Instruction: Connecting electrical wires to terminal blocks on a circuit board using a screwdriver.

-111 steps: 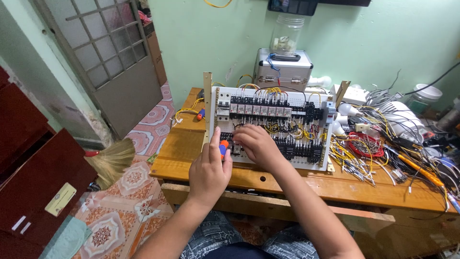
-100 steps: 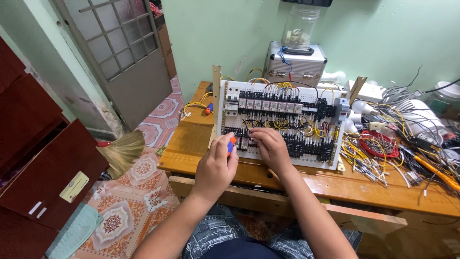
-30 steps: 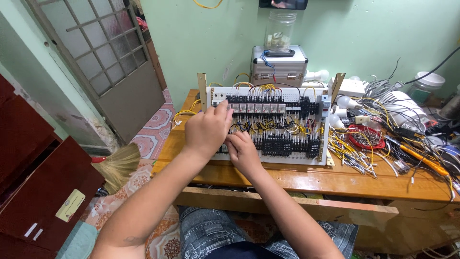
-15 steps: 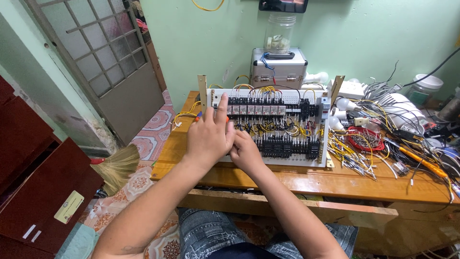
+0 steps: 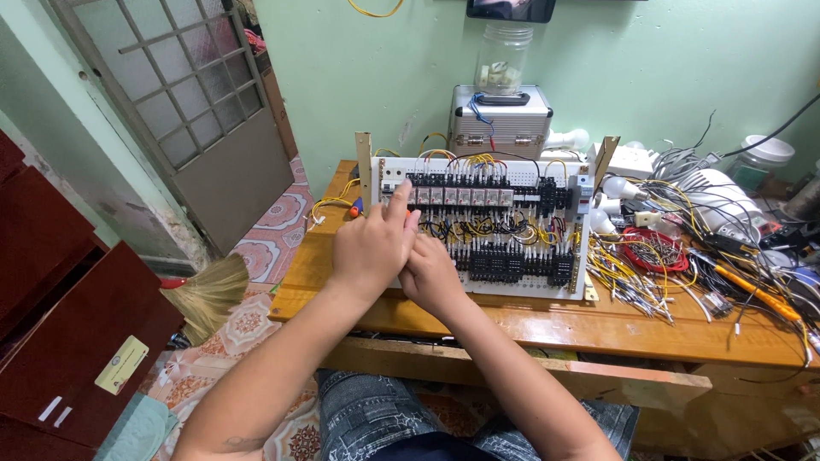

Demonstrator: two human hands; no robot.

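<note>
Both hands sit close together on the white wiring board [image 5: 512,230]. The left hand [image 5: 371,248] points a finger up; the right hand [image 5: 431,273] lies flat, holding nothing.

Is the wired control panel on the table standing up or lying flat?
Tilted up. The control panel leans back on the wooden table, its face toward the person, held between two wooden side posts.

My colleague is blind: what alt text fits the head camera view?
Left hand and right hand rest together on a white wiring panel on a wooden table, a pile of loose wires beside it.
</note>
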